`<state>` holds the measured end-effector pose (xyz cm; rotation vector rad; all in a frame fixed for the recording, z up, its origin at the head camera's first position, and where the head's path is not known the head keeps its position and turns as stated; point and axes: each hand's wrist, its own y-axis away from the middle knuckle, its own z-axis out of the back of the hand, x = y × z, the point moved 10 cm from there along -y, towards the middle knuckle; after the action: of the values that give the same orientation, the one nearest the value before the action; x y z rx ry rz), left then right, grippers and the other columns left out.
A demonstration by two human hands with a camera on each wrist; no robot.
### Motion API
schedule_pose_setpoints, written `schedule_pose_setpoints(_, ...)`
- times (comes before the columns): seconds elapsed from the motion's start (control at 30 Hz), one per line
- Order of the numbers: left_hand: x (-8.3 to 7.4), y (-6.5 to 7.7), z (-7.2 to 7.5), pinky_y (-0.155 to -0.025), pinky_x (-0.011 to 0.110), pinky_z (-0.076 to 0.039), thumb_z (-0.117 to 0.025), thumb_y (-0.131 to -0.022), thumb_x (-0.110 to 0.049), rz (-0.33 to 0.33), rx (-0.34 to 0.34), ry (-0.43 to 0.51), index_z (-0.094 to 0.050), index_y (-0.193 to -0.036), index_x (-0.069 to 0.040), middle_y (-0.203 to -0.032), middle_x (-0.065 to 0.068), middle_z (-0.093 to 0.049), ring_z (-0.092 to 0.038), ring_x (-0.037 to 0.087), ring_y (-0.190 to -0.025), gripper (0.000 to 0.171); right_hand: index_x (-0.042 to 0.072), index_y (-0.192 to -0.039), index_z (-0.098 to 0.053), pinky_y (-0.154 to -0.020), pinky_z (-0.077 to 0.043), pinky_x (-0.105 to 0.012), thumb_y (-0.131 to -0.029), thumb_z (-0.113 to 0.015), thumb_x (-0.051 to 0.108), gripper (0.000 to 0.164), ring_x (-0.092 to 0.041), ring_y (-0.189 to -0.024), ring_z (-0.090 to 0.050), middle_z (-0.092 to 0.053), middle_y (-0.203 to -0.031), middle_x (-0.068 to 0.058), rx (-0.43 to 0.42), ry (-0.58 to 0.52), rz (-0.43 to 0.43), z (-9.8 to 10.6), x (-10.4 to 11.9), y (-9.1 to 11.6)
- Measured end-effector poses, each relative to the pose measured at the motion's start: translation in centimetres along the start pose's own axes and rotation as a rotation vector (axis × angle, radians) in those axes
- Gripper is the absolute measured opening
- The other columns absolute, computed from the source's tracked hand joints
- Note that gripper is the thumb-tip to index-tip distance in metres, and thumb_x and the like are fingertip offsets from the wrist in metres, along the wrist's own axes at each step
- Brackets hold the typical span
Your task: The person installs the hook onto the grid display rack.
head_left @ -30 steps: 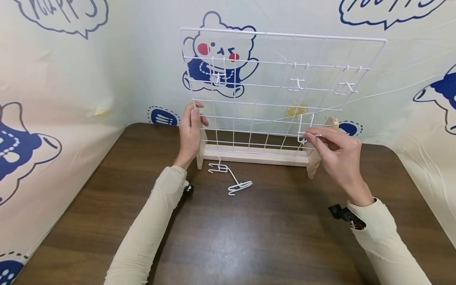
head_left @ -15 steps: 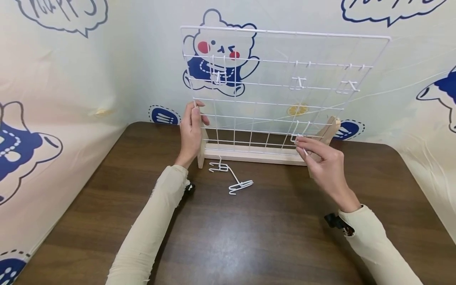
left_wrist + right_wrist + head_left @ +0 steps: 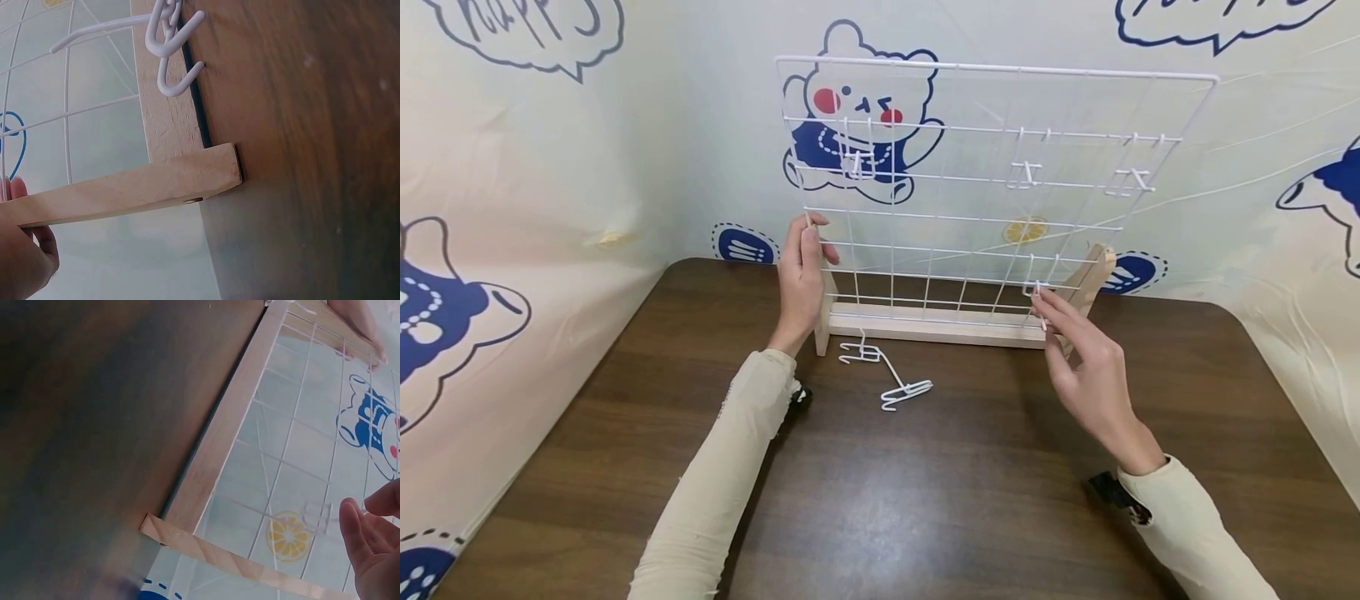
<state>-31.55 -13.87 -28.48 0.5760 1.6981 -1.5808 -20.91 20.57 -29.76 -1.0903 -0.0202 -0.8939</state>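
Observation:
A white wire grid panel (image 3: 925, 222) leans back in a pale wooden stand (image 3: 940, 327). My left hand (image 3: 801, 271) grips the panel's left edge by the wooden upright (image 3: 125, 190). At the panel's lower right, my right hand (image 3: 1086, 367) pinches the prong of a white wire display hook (image 3: 1042, 323). The hook's two bent tops overlap a lower crosswire. In the right wrist view the hook's square back (image 3: 317, 517) lies against the grid, past the fingertips. Higher on the panel hang three similar hooks: one at left (image 3: 857, 162), two at right (image 3: 1026, 173).
Two loose white hooks (image 3: 906, 390) lie touching on the brown table (image 3: 880, 492), in front of the stand's left end. A printed cloth (image 3: 700, 150) with bear drawings rises behind and at both sides.
My right hand has moved left and turned a little, bringing the hook closer to the grid's lower crosswires. The left hand keeps its grip on the left edge.

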Motion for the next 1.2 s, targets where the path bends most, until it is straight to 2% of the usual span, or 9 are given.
schedule_pose_setpoints(0.1,0.1,0.0,-0.1,-0.07,0.039,-0.038,-0.035,-0.109,-0.015,0.004,-0.002,0.004,-0.05,-0.12,0.009,-0.08,0.035,-0.054,-0.055,0.046,-0.077,0.031,0.003,-0.127,-0.068,-0.095,-0.042,-0.012,-0.083,-0.061,-0.02,0.05,-0.016,-0.115,-0.064,-0.062,-0.136,-0.008,-0.003,0.001,-0.002,0.4,0.4,0.4)
schedule_pose_setpoints(0.27,0.1,0.1,-0.1,-0.069,0.036,-0.037,-0.035,-0.109,-0.015,0.007,-0.005,0.006,-0.05,-0.12,0.008,-0.08,0.036,-0.054,-0.054,0.047,-0.077,0.03,0.002,-0.124,-0.069,-0.093,-0.043,-0.012,-0.082,-0.061,-0.019,0.048,-0.013,-0.103,-0.065,-0.065,-0.13,-0.011,-0.042,-0.007,0.008,1.4,1.2,0.7)
schedule_pose_setpoints(0.5,0.2,0.1,-0.1,-0.067,0.039,-0.036,-0.034,-0.109,-0.014,0.009,-0.007,0.002,-0.05,-0.12,0.009,-0.08,0.036,-0.054,-0.054,0.048,-0.077,0.03,0.0,-0.113,-0.073,-0.088,-0.045,-0.014,-0.089,-0.052,-0.01,0.033,-0.016,-0.09,-0.065,-0.071,-0.113,-0.013,-0.121,-0.022,0.016,2.8,3.0,0.2)
schedule_pose_setpoints(0.7,0.0,0.1,-0.1,-0.067,0.04,-0.036,-0.034,-0.109,-0.014,0.002,-0.011,-0.002,-0.051,-0.119,0.009,-0.079,0.036,-0.054,-0.055,0.048,-0.076,0.03,-0.003,-0.103,-0.075,-0.086,-0.046,-0.017,-0.091,-0.053,-0.003,0.025,-0.016,-0.086,-0.065,-0.073,-0.102,-0.014,-0.171,-0.067,0.073,3.2,5.2,-0.2)
schedule_pose_setpoints(0.9,0.2,0.1,-0.1,-0.067,0.04,-0.035,-0.034,-0.109,-0.015,0.002,-0.011,-0.004,-0.051,-0.119,0.007,-0.079,0.035,-0.054,-0.055,0.046,-0.076,0.03,-0.003,-0.098,-0.075,-0.078,-0.044,-0.016,-0.091,-0.05,-0.001,0.025,-0.017,-0.083,-0.064,-0.073,-0.098,-0.015,-0.182,-0.102,0.123,2.3,6.5,-0.6)
schedule_pose_setpoints(1.2,0.3,0.1,-0.1,-0.064,0.041,-0.034,-0.035,-0.109,-0.015,-0.005,-0.008,0.02,-0.05,-0.119,0.009,-0.08,0.034,-0.053,-0.054,0.046,-0.076,0.03,-0.003,-0.098,-0.074,-0.09,-0.048,-0.025,-0.091,-0.05,-0.001,0.026,-0.025,-0.09,-0.067,-0.073,-0.095,-0.013,-0.134,-0.156,0.203,-0.1,7.9,-0.9)
